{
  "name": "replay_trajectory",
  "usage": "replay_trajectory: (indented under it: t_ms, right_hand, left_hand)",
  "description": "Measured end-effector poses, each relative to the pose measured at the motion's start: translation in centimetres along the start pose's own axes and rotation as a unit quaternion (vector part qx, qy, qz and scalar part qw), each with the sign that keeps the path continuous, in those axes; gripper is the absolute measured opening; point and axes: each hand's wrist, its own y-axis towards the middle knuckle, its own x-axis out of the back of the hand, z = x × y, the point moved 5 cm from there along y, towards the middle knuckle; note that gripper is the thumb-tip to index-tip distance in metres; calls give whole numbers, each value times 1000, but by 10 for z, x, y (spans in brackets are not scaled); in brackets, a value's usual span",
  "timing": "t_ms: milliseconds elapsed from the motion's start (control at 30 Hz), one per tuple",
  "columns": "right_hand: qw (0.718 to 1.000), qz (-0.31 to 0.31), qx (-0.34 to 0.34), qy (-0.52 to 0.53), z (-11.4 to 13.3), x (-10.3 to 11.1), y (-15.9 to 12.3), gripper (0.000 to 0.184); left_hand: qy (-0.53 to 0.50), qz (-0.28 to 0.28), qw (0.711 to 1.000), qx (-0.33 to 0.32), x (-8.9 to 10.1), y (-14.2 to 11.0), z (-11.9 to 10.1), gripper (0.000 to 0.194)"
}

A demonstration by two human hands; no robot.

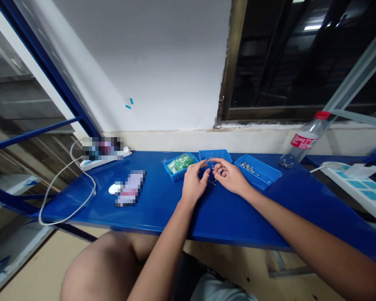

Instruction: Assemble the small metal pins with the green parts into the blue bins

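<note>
My left hand (194, 180) and my right hand (228, 174) are close together over the table, just in front of the middle blue bin (223, 154). The left fingers bend inward towards the thumb; what lies in them is too small to name. On my right hand the index finger reaches forward, while the other fingers curl around a small metal part (212, 167). Thin metal pieces (213, 182) lie on the table below the hands. To the left is a blue bin (174, 177) with green-and-clear packets (181, 162). A blue bin (263, 184) on the right contains several metal fittings (248, 167).
On the blue table (163, 209), a blurred-out flat object (130, 188) and a white round object (115, 188) are at left. A white cable (94, 182) loops beside a power strip (106, 159). A red-capped bottle (303, 140) and another power strip (360, 188) are at right.
</note>
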Motion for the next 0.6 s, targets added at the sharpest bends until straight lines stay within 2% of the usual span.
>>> replay_trajectory:
  t_ms: [67,167,267,367,600]
  right_hand:
    - [1000,6,-5,5,0,1,0,26]
    - [1000,13,-7,0,0,3,0,14]
    - [999,2,24,-47,4,5,1,13]
    - [997,16,36,-71,7,3,1,12]
    - [997,45,36,-55,8,0,0,19]
  left_hand:
    - [27,-1,1000,12,1,0,0,34]
    - [0,46,997,56,-3,-2,3,45]
    - [-29,64,995,70,-5,-3,3,56]
    - [-34,60,995,71,-4,-2,3,54]
    - [-8,54,996,65,-4,-1,9,55]
